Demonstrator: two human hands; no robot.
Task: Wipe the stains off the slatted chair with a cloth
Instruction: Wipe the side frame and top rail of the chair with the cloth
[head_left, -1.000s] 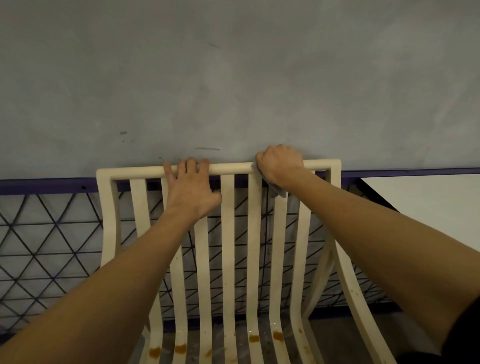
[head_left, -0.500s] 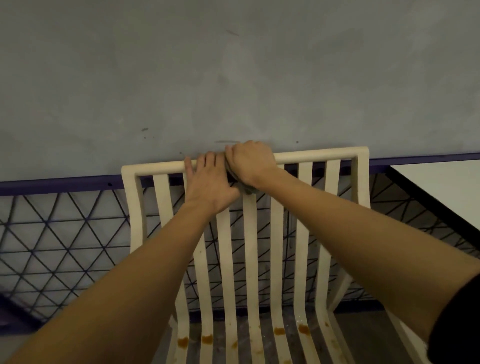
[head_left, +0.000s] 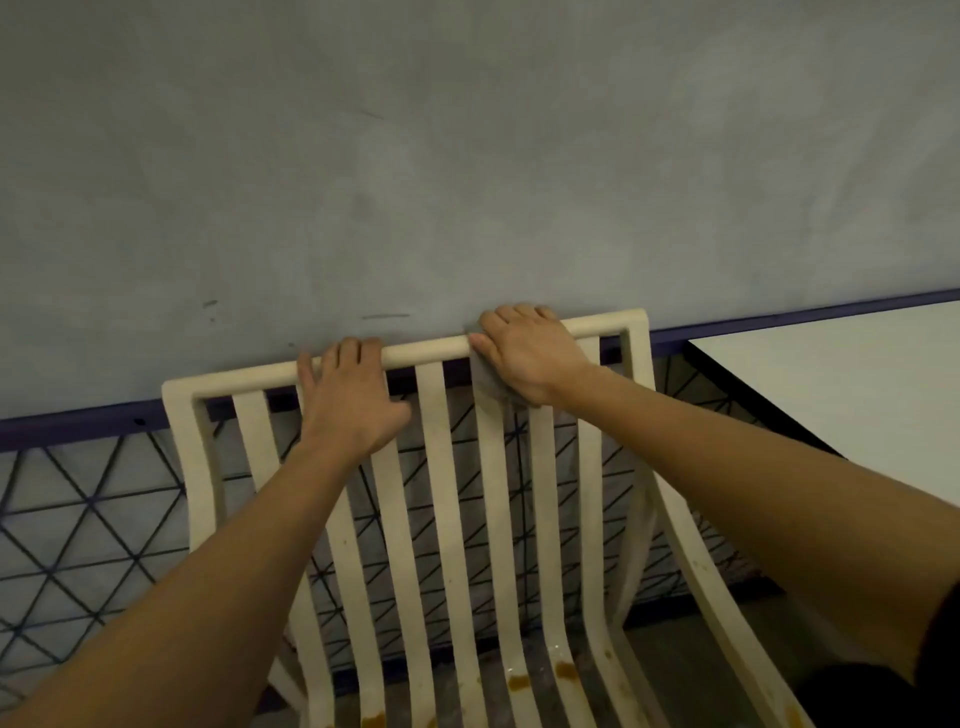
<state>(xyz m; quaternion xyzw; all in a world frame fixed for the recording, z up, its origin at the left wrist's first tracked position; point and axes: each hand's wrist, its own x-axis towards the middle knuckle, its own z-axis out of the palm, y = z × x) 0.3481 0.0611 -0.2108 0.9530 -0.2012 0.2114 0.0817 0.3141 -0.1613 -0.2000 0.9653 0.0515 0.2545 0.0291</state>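
- The right hand (head_left: 530, 358) has slid right along the top rail (head_left: 426, 354) with the cloth (head_left: 489, 383). It was touching the left hand (head_left: 353, 400); now one slat stands between them.
- The right grip is clenched on the grey cloth and presses it against the rail at the head of a slat, right of centre.
- The left grip grasps the rail left of centre, with the fingers hooked over its far edge.
- The slatted chair (head_left: 441, 519) faces the person. Its rail runs left to right and rises to the right in view. The slats run long from the rail toward the near seat.
- Brown stains (head_left: 566, 670) mark the near ends of the slats.
- The grey wall (head_left: 467, 156) is just beyond the rail, and a dark mesh panel (head_left: 78, 519) shows behind the slats.
- A white counter (head_left: 831, 374) stands close on the right.
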